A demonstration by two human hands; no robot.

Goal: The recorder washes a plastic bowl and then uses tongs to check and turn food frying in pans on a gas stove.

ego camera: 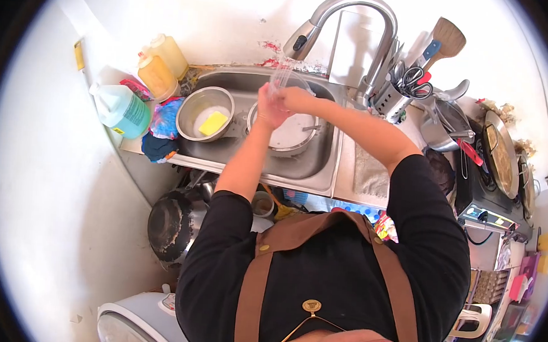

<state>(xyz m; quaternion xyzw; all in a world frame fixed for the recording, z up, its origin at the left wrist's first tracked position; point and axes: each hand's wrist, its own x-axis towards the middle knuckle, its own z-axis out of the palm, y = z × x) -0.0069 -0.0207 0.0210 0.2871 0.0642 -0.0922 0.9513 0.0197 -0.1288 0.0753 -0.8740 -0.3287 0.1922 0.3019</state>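
Below the tap head, my left hand (270, 109) and my right hand (295, 99) meet in a stream of running water (283, 74). Clear, curved edges show just behind my fingers; whether they belong to a transparent thing in my grasp or to one in the sink, I cannot tell. Beneath my hands stands a round metal pot (289, 133) with cloudy, whitish water and a handle-like piece jutting over its right side. To the left, a steel bowl (187, 120) holds some suds and a yellow sponge (213, 123). Both vessels are in the steel sink (237, 156).
A pull-out tap (357, 0) arches over the sink. Left of it stand a jug of blue-green liquid (130, 112) and yellow bottles (158, 74). On the right are a utensil holder (391, 103), a folded cloth (370, 173) and a gas stove (486, 200) bearing pans.
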